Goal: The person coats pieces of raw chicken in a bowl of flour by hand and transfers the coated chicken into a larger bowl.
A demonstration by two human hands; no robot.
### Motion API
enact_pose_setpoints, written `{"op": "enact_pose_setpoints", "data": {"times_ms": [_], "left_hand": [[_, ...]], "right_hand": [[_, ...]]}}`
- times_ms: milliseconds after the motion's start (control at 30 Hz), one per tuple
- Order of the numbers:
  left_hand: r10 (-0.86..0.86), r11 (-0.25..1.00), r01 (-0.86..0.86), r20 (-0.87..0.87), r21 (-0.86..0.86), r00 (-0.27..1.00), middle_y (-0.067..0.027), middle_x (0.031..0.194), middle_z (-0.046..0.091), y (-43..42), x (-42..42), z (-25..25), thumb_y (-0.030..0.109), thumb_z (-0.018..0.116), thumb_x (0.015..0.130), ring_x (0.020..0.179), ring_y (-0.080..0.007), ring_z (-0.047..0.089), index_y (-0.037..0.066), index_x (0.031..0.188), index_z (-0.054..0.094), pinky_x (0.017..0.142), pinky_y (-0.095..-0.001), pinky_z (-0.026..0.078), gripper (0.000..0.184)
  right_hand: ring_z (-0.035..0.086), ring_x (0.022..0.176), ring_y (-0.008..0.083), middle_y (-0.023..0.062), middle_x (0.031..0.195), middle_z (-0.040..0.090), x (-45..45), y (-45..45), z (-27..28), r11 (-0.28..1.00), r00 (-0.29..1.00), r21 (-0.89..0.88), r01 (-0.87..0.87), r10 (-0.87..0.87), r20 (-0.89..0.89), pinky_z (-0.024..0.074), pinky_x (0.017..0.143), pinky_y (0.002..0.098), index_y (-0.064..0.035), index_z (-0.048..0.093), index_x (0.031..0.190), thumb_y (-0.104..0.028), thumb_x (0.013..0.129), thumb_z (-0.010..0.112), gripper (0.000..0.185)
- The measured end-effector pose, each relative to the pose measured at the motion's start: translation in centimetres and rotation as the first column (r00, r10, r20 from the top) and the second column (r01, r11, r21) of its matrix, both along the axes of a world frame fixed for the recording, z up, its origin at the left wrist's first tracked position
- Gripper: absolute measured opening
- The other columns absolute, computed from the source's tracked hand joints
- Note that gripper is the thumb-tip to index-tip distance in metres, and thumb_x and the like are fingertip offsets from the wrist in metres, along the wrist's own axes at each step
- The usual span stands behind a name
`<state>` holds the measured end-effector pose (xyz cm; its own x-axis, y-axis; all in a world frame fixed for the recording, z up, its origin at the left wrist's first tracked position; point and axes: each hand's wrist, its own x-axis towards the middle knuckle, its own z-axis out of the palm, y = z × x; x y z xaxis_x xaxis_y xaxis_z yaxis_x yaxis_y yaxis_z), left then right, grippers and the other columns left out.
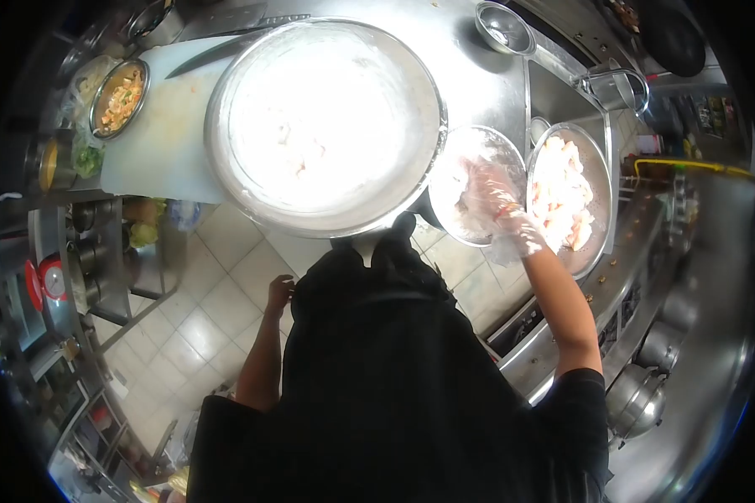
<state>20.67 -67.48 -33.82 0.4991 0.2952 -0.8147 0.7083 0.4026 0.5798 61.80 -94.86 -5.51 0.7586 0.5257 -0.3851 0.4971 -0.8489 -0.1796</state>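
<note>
My right hand (493,199), in a clear plastic glove, reaches down into a round metal bowl (455,225) with whitish contents. Glare and the bowl's contents hide its fingertips, so what they hold, if anything, does not show. Right beside that bowl is a metal bowl (597,220) of pale raw meat pieces (562,193). To the left stands a big, wide metal bowl (226,180) coated with white powder, a few pinkish-white pieces (304,158) lying in it. My bare left hand (282,291) hangs low by my side, fingers loosely bent, holding nothing.
On the left, a cutting board (155,172) carries a large knife (214,55) and a small bowl of chopped orange food (124,101). A small metal bowl (505,28) stands at the back, with a metal pot (612,86) farther right. Shelving (134,251) lies low left.
</note>
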Motion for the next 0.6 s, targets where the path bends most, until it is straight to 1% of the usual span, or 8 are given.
{"op": "enact_pose_setpoints", "data": {"times_ms": [67,133,167,233,300,367,500,600], "left_hand": [[0.010,1.000,-0.010,-0.015,0.013,1.000,-0.0071,0.069,0.059,0.5,0.6,0.7,0.008,0.051,0.080,0.054,-0.0135,0.055,0.003,0.103,0.052,0.045,-0.0250,0.044,0.023],[0.050,0.999,-0.050,-0.028,0.016,0.998,-0.0075,0.069,0.059,0.3,0.8,2.3,0.010,0.052,0.081,0.055,-0.0145,0.056,0.005,0.103,0.052,0.047,-0.0261,0.045,0.022],[0.062,0.998,-0.062,-0.035,0.011,0.997,-0.0075,0.069,0.059,0.1,0.5,2.2,0.010,0.052,0.081,0.055,-0.0145,0.056,0.005,0.103,0.052,0.047,-0.0261,0.045,0.022],[0.061,0.998,-0.062,-0.089,-0.005,0.994,-0.0077,0.070,0.060,0.2,0.4,2.0,0.010,0.052,0.081,0.055,-0.0146,0.056,0.005,0.102,0.053,0.048,-0.0268,0.045,0.022],[0.019,1.000,-0.017,-0.108,0.023,0.994,-0.0076,0.070,0.060,0.1,0.3,2.1,0.010,0.052,0.080,0.055,-0.0145,0.056,0.005,0.101,0.053,0.047,-0.0270,0.045,0.022],[0.016,1.000,-0.015,-0.044,0.015,0.999,-0.0073,0.070,0.060,-0.2,-0.5,1.0,0.009,0.052,0.079,0.054,-0.0137,0.055,0.005,0.101,0.053,0.046,-0.0267,0.043,0.023],[-0.055,0.994,0.060,-0.062,0.089,0.997,-0.0067,0.069,0.059,-0.4,-0.6,-0.9,0.009,0.052,0.078,0.053,-0.0128,0.053,0.005,0.101,0.053,0.045,-0.0256,0.041,0.024],[-0.029,0.999,0.029,-0.004,0.043,1.000,-0.0065,0.069,0.059,0.1,0.3,-0.4,0.009,0.052,0.077,0.054,-0.0125,0.053,0.005,0.101,0.053,0.046,-0.0250,0.040,0.024]], "right_hand": [[0.048,0.100,0.0352,0.0171,0.111,0.049,1.0,-1.0,0.7,0.987,0.998,-0.159,0.025,-0.033,-0.050,0.0407,0.086,0.0396,-0.0083,0.050,0.112,-0.014,0.068,0.061,0.045],[0.051,0.102,0.0302,0.0168,0.114,0.050,0.2,-2.7,2.8,0.958,0.905,0.024,-0.285,0.261,0.335,0.0427,0.085,0.0362,-0.0061,0.051,0.111,-0.009,0.072,0.063,0.041],[0.051,0.102,0.0302,0.0168,0.114,0.050,-0.3,-2.1,4.2,0.955,0.904,0.021,-0.297,0.274,0.328,0.0427,0.085,0.0362,-0.0061,0.051,0.111,-0.009,0.072,0.063,0.041],[0.049,0.107,0.0284,0.0143,0.116,0.049,-1.0,-0.6,7.3,0.827,0.984,0.560,-0.051,0.138,-0.113,0.0397,0.090,0.0354,-0.0047,0.050,0.113,-0.014,0.066,0.070,0.052],[0.044,0.112,0.0266,0.0133,0.118,0.047,-0.8,-0.8,7.4,0.878,0.981,0.476,0.045,0.050,-0.186,0.0349,0.095,0.0349,-0.0048,0.049,0.114,-0.015,0.062,0.073,0.058],[0.043,0.114,0.0276,0.0134,0.118,0.049,-0.6,-1.2,5.4,0.926,0.967,0.283,-0.251,0.225,0.121,0.0342,0.095,0.0360,-0.0053,0.050,0.113,-0.013,0.061,0.072,0.057],[0.049,0.107,0.0280,0.0141,0.113,0.052,-1.3,-0.2,-0.8,0.924,0.881,0.126,-0.360,0.292,0.373,0.0392,0.090,0.0366,-0.0059,0.052,0.110,-0.012,0.063,0.068,0.050],[0.046,0.107,0.0320,0.0182,0.115,0.047,-1.2,0.3,0.0,0.986,0.982,0.021,-0.166,0.163,0.094,0.0392,0.089,0.0376,-0.0065,0.047,0.116,-0.018,0.058,0.068,0.063]]}}
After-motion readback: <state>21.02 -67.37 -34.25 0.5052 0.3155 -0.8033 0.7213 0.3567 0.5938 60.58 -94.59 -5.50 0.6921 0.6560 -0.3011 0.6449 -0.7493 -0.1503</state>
